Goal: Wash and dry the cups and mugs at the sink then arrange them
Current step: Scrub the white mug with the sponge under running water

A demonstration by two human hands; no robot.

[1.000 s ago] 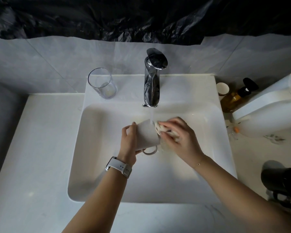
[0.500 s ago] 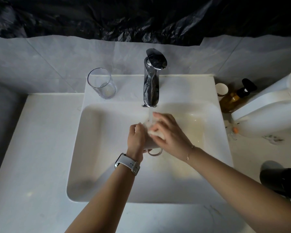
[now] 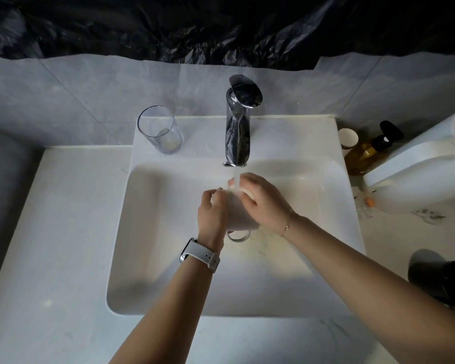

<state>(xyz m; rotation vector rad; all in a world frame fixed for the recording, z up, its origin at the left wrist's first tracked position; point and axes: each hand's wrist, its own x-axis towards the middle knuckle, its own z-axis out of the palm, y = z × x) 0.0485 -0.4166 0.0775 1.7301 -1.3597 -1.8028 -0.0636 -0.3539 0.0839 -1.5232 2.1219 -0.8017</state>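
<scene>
A white mug (image 3: 238, 214) lies on its side over the white sink basin (image 3: 155, 232), under water running from the chrome faucet (image 3: 238, 127). My left hand (image 3: 212, 211) grips the mug's left side, and the mug's handle (image 3: 238, 236) hangs below. My right hand (image 3: 263, 203) holds a pale sponge (image 3: 247, 193) against the mug's far end. Much of the mug is hidden by both hands. An empty clear glass (image 3: 160, 134) stands upright on the sink ledge at the back left.
A small white cup (image 3: 348, 137) and an amber pump bottle (image 3: 365, 153) stand right of the sink. A large white object (image 3: 418, 169) lies beyond them. A black item (image 3: 444, 282) sits at the right edge. White counter (image 3: 50, 258) extends left.
Both hands and the mug moved back toward the faucet, into the water stream. My right hand slid with the sponge over the mug's end, covering more of it.
</scene>
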